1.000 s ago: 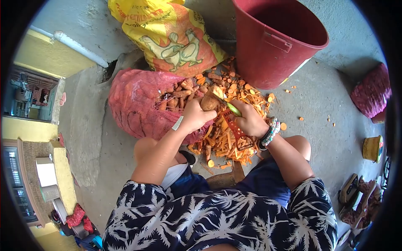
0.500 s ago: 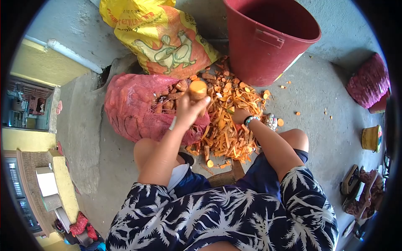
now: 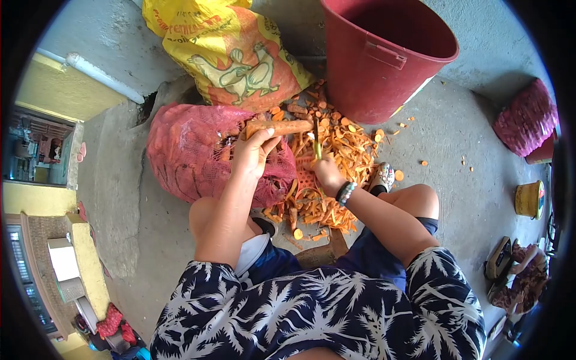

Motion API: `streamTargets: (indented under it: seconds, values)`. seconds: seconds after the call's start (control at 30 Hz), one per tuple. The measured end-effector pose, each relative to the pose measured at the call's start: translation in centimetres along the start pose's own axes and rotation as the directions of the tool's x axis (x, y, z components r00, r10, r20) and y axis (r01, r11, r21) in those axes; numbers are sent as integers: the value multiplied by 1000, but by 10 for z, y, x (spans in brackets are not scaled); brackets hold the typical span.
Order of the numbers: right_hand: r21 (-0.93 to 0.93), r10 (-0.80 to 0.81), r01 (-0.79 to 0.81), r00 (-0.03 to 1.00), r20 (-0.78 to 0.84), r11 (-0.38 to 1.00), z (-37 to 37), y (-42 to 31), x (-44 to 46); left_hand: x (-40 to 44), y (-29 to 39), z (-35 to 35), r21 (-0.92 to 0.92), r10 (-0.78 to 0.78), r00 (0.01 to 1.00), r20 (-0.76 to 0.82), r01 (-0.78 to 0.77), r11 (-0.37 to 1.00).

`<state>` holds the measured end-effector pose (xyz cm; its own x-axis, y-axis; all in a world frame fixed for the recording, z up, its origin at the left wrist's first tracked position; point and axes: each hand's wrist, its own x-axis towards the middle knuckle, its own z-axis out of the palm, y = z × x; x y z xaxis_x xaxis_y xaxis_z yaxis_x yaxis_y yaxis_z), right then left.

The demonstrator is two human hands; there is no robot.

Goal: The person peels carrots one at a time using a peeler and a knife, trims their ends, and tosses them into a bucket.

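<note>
My left hand [image 3: 257, 147] is closed around a long carrot [image 3: 285, 127] that points to the right, above the open mouth of a red mesh sack [image 3: 186, 153] filled with carrots. In my right hand [image 3: 328, 174] is a knife [image 3: 317, 144], its blade up against the carrot's right end. A red perforated tool [image 3: 306, 179], partly hidden, shows beside the right hand. Beneath both hands lies a heap of orange peelings and cut ends [image 3: 351, 153] on the concrete floor.
A yellow printed sack [image 3: 240, 66] and a tall red bin [image 3: 375, 72] stand behind the heap. At the right are a purple mesh sack [image 3: 527, 117], a yellow bucket [image 3: 528, 200] and footwear [image 3: 499, 258]. My knees flank the heap's near side.
The carrot has turned from end-on to lying sideways in my left hand. My right hand has come up and left, bringing the knife to the carrot's tip.
</note>
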<state>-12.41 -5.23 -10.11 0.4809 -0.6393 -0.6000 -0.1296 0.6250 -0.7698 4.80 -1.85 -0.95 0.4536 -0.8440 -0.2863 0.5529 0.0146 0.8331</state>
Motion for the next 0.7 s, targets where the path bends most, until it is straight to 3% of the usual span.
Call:
streamTargets:
  seconds: [0.03, 0.07, 0.1, 0.13, 0.2, 0.27, 0.33, 0.4, 0.47, 0.53, 0.57, 0.63, 0.67, 0.7]
  values:
    - [-35, 90, -92, 994, -58, 995, -4, 16, 13, -5, 3, 6, -153, 3, 998, 63, 7, 988]
    - [15, 325, -333, 928, 181, 943, -8, 36, 17, -8, 6, 13, -299, 16, 992, 128, 24, 954]
    - [-231, 340, -313, 937, 85, 921, -15, 66, 17, -8, 10, 17, -228, 118, 981, 156, -81, 970]
    - [-377, 351, -328, 936, -9, 866, -8, 62, 0, -7, 16, 19, -218, 120, 978, 170, -82, 972]
    - [-306, 381, -360, 925, 8, 881, -2, 39, -8, -6, 24, 18, -127, 122, 960, 252, -92, 988]
    - [-138, 162, -168, 985, -59, 976, -11, 40, 19, 4, 13, 0, -68, 96, 963, 251, -81, 994]
    - [-142, -56, 3, 927, -371, 990, -22, 1, 22, 6, 9, -3, -128, -28, 967, 252, 62, 990]
    - [127, -177, 246, 899, -401, 961, -23, -55, 0, 9, 11, -4, -165, -60, 957, 284, 110, 980]
    - [42, -412, 459, 832, -372, 888, -34, -71, 5, 13, 15, -3, -222, -109, 924, 367, 201, 954]
    - [169, -469, 513, 849, -241, 841, -37, -86, -2, 12, 14, -3, -169, -141, 932, 334, 206, 964]
    - [203, -444, 492, 863, -241, 847, -35, -91, -8, 14, 9, -3, 144, -174, 954, 245, 141, 979]
    - [240, -417, 470, 876, -241, 849, -27, -96, -14, 4, 6, 9, 682, -121, 991, 54, 52, 730]
    - [261, -399, 460, 881, -254, 849, -23, -98, -16, 5, 1, 3, 878, 87, 968, 237, -252, 408]
    - [282, -381, 451, 885, -269, 847, -22, -99, -18, 4, 1, 4, 895, 189, 919, 346, -383, 227]
